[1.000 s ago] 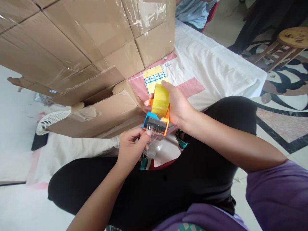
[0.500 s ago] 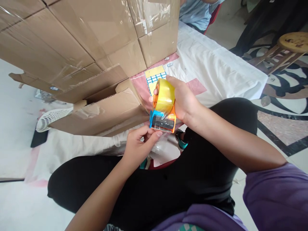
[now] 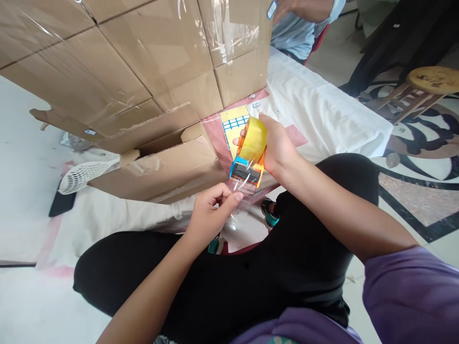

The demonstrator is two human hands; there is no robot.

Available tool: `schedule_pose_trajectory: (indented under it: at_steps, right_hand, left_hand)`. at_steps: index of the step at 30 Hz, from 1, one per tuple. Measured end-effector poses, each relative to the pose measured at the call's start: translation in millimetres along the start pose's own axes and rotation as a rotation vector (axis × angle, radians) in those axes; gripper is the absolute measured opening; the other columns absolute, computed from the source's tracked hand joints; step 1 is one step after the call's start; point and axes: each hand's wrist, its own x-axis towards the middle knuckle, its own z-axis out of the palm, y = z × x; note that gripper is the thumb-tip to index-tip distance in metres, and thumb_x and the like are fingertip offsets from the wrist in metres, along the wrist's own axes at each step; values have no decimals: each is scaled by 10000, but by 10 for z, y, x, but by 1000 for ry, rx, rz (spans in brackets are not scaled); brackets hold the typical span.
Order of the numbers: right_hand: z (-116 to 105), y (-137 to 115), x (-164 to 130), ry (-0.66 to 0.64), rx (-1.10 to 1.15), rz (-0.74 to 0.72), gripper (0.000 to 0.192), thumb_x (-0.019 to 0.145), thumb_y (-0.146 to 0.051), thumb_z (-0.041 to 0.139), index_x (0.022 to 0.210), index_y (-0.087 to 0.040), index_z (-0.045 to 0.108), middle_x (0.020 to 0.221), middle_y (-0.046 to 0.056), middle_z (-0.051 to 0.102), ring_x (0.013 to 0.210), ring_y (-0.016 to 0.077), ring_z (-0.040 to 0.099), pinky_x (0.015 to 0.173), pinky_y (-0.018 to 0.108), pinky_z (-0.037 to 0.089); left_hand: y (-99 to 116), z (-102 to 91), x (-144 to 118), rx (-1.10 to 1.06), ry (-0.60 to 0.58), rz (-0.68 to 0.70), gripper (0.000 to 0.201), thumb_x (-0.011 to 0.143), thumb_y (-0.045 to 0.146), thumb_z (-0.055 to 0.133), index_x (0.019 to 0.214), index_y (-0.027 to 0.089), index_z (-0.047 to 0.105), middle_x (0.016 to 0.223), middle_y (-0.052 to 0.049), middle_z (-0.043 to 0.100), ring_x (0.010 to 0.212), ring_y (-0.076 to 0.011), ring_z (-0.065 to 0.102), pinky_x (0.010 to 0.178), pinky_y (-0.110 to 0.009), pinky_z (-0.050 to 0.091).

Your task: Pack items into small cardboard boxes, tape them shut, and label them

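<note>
Near the view's centre, below 11 o'clock's yellow sheet (image 3: 234, 116) with labels too small to read, the right hand (image 3: 281, 148) grasps the dispenser (image 3: 252, 152), long axis and cutter (image 3: 245, 174) pointing between 6 and 7, while the left hand (image 3: 214, 206) pinches its tape (image 3: 247, 190).

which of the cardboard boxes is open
The low box just left of the tape dispenser, in front of the taped stack of boxes. Its flaps stand apart with a gap between; the stacked ones' visible faces look closed.
</note>
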Motion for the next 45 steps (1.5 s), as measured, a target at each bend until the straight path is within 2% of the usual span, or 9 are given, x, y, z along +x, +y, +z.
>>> schedule_pose_trajectory:
  at_steps: [8, 11, 15, 20, 28, 32, 35, 41, 45]
  right_hand:
    - [36, 81, -70, 32, -75, -388, 517, 895, -731, 532, 787, -225, 523, 734, 53, 628, 900, 301, 721, 652, 404, 582]
    - [49, 58, -124, -10, -126, -438, 556, 859, -801, 516, 836, -247, 545, 752, 58, 638, 953, 314, 704, 686, 422, 580]
    - [53, 3, -170, -38, -126, -369, 578, 839, -835, 497, 863, -259, 530, 781, 62, 653, 926, 303, 696, 672, 417, 563]
    - [13, 28, -118, -156, -128, -29, 540, 876, -793, 441, 810, -258, 483, 727, 48, 615, 790, 264, 691, 628, 409, 564]
    - [-15, 23, -102, -249, -255, -110, 505, 876, -754, 493, 752, -264, 489, 682, 43, 581, 745, 262, 666, 643, 427, 580]
    - [42, -54, -220, -316, -173, 44, 489, 950, -681, 435, 734, -248, 503, 705, 49, 583, 771, 246, 660, 663, 414, 585]
    - [52, -159, -272, -335, -6, 126, 481, 997, -644, 373, 781, -244, 531, 769, 40, 597, 802, 224, 660, 716, 388, 594]
    - [-294, -590, 130, -50, -94, -352, 424, 1006, -558, 456, 785, -218, 581, 767, 54, 653, 703, 208, 674, 650, 359, 569]
    - [-606, -902, 482, 276, -408, -418, 256, 1003, -315, 545, 767, -244, 477, 611, 24, 649, 585, 149, 624, 612, 312, 507]
  left_hand:
    - [-124, 12, 49, -129, -13, -126, 437, 898, 397, 674, 582, 184, 461, 487, 59, 470, 469, -65, 367, 470, -198, 280]
    - [-144, -9, 54, -111, -11, -124, 439, 889, 403, 686, 580, 183, 464, 489, 60, 471, 475, -68, 377, 476, -198, 290]
    - [-174, -38, 82, -3, 8, -68, 419, 889, 404, 678, 590, 184, 486, 506, 57, 471, 500, -79, 394, 504, -211, 311]
    - [-232, -31, 147, 162, 45, 110, 365, 855, 414, 691, 610, 190, 541, 560, 35, 542, 582, -114, 460, 591, -242, 376]
    - [-232, -68, 130, 301, 60, 316, 336, 892, 361, 675, 622, 205, 549, 570, 23, 547, 603, -136, 481, 587, -247, 376]
    - [-463, -87, 169, 503, -83, 396, 247, 934, 286, 595, 703, 210, 641, 630, 1, 610, 629, -150, 541, 691, -279, 416]
    - [-589, -16, 167, 456, -188, 321, 267, 932, 330, 617, 701, 202, 657, 661, -12, 653, 661, -160, 586, 706, -281, 442]
    - [-326, 131, 76, 146, -107, 77, 268, 912, 358, 656, 699, 195, 646, 578, 31, 620, 552, -112, 543, 573, -230, 428]
    - [-168, 102, 34, 8, -47, 49, 199, 918, 327, 645, 774, 194, 675, 632, 18, 671, 584, -115, 597, 593, -226, 470]
